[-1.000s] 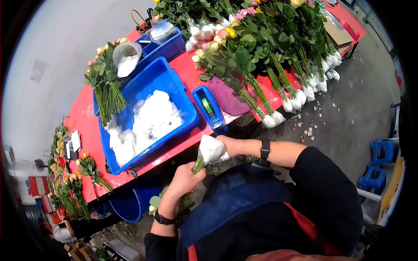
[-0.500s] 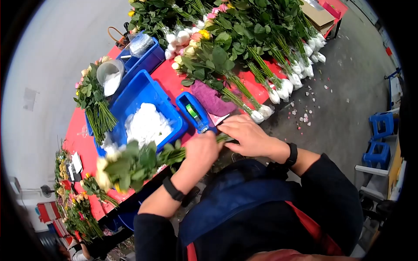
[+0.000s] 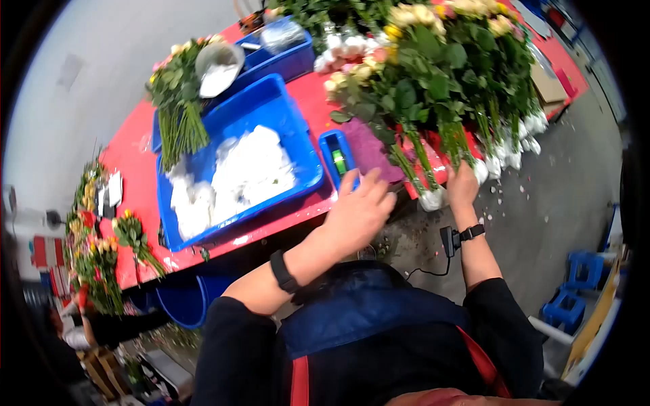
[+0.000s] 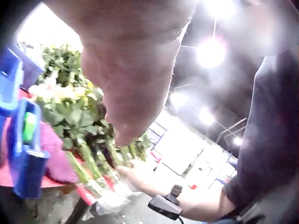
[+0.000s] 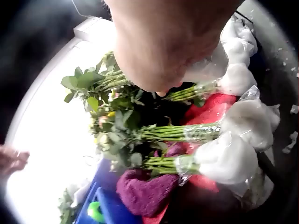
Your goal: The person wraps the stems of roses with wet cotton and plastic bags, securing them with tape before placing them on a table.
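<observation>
My right hand [image 3: 462,186] grips a bunch of roses [image 3: 452,139] by its stems at the table's front edge, fingers curled round it. In the right wrist view its stems come out on one side of the hand and clear plastic on the other; the hand covers the part between. My left hand [image 3: 359,215] holds nothing, its fingers loosely spread in front of the blue tape dispenser [image 3: 336,160]. Beside the right hand lie other bunches with white plastic-wrapped stem ends [image 5: 229,158]. A purple cloth [image 5: 147,191] lies between them and the dispenser.
A blue tray [image 3: 308,177] with white wadding [image 3: 254,166] stands on the red table [image 3: 128,176]. An unwrapped rose bunch [image 3: 183,132] leans over its far left corner. Blue buckets [image 3: 181,301] are under the table. Another person [image 3: 81,328] is at the far left.
Half a second ago both hands were on the bunch in front of the body. Now it is among the bunches on the right, in the right hand; the left has let go.
</observation>
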The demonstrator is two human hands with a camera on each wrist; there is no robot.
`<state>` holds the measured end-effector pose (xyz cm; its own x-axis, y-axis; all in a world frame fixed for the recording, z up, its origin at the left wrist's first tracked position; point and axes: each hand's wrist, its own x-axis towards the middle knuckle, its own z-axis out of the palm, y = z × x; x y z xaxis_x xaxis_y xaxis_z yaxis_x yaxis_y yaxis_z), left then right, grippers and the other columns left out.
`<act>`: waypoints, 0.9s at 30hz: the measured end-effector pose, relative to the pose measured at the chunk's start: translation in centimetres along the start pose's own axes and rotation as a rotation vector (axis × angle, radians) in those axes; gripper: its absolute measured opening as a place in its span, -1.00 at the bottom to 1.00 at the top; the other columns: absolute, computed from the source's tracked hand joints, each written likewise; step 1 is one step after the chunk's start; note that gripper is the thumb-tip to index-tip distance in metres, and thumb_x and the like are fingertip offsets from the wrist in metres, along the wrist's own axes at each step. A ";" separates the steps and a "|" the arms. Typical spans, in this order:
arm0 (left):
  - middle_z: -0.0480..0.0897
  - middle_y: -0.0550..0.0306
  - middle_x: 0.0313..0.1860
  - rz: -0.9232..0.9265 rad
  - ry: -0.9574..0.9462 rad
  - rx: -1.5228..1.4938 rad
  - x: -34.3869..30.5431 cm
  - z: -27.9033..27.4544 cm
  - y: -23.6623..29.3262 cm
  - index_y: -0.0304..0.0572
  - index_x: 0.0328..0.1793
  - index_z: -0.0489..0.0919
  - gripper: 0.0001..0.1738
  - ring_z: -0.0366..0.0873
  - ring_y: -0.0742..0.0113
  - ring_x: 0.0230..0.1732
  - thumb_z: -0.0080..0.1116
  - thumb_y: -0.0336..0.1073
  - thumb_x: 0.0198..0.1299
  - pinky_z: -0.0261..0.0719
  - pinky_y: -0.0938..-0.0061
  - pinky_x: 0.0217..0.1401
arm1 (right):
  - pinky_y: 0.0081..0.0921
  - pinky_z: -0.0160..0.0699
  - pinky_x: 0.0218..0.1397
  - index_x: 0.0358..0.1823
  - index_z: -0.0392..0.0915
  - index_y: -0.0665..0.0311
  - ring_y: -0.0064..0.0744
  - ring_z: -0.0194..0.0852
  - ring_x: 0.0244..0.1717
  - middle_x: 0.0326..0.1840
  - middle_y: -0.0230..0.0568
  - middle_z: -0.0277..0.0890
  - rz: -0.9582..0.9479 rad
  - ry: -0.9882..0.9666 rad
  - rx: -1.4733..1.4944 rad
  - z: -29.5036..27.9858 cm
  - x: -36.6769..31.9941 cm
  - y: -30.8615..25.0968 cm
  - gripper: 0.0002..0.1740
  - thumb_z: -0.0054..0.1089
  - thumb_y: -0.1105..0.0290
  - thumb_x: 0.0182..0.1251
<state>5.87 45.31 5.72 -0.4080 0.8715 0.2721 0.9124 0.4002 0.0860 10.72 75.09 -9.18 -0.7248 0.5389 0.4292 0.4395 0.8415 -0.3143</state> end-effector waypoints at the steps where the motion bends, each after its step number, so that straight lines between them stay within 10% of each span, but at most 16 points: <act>1: 0.52 0.07 0.02 -0.089 -0.027 -0.016 -2.4 -0.3 -1.1 -0.09 0.00 0.54 -0.56 0.33 0.05 0.32 0.34 -0.20 -0.05 0.18 -0.03 0.35 | -0.04 0.48 -0.26 -0.20 0.54 0.29 0.11 0.54 -0.29 -0.38 0.00 0.56 0.001 0.034 -0.047 0.9 0.3 0.2 -0.68 0.34 0.21 0.16; 6: 0.56 0.01 0.00 -0.542 0.037 -0.064 -17.0 -0.9 -6.7 -0.15 0.00 0.55 -0.59 0.42 0.02 0.22 0.33 -0.25 -0.01 0.27 0.06 0.26 | 0.03 0.45 -0.06 -0.11 0.46 0.38 0.25 0.50 -0.08 -0.13 0.21 0.54 0.135 -0.349 -0.117 4.0 0.2 0.2 -0.61 0.08 0.13 0.36; 12: 0.64 -0.12 -0.36 -1.254 0.557 0.005 -37.9 -5.6 -14.2 -0.21 -0.24 0.63 -0.84 0.61 -0.12 -0.28 0.21 -0.29 0.13 0.56 0.11 -0.17 | -0.01 0.50 -0.10 -0.16 0.53 0.51 0.34 0.51 -0.12 -0.18 0.36 0.55 -0.130 -0.291 -0.198 5.5 3.0 4.5 -0.35 0.07 -0.12 0.35; 18: 0.68 -0.14 -0.27 -1.849 0.530 0.194 -60.4 -7.1 -27.5 -0.13 -0.17 0.68 -0.75 0.64 -0.14 -0.17 0.21 -0.15 0.15 0.59 0.12 -0.07 | -0.10 0.43 0.14 0.22 0.43 0.44 0.21 0.45 0.11 0.11 0.27 0.48 -0.215 -0.272 -0.444 -0.3 2.2 -8.4 -0.34 0.08 -0.02 0.37; 27: 0.67 -0.09 0.04 -2.408 0.136 -0.087 -70.6 -7.9 -40.3 -0.26 0.04 0.63 -0.26 0.60 -0.02 0.12 0.40 0.21 -0.11 0.51 0.18 0.16 | -0.28 0.25 0.33 0.25 0.35 0.40 0.01 0.32 0.26 0.22 0.06 0.38 -0.737 -0.520 0.023 -2.5 -9.9 -40.0 -0.53 0.15 0.45 0.34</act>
<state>-1.83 -34.61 -9.39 -0.3064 -0.9086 -0.2839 -0.9412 0.2445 0.2334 1.61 36.19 1.26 -0.9694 -0.2270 0.0930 -0.2379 0.9624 -0.1309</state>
